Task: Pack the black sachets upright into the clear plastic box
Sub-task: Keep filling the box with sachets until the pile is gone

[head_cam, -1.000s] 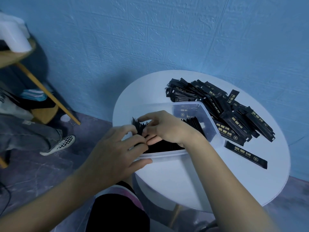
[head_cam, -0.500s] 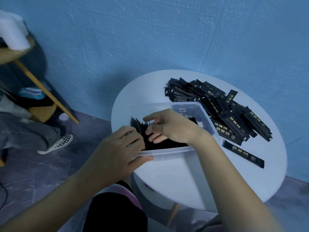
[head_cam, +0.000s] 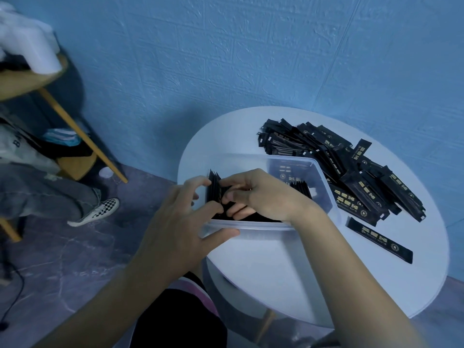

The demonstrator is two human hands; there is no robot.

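I see the clear box (head_cam: 324, 189) on the round white table (head_cam: 376, 285), with black sachets (head_cam: 214, 189) standing upright inside. My right hand (head_cam: 261, 197) reaches into the box, fingers pinched on the sachets. My left hand (head_cam: 175, 227) is spread, thumb on the near rim. A loose pile (head_cam: 351, 172) lies just beside the box.

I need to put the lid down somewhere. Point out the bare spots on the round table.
Bare: the table's near part, bordered by the clear box, the lone sachet and the near rim; also the far-left arc behind the box. Crowded: the right side, under the sachet pile; both hands fill the box.
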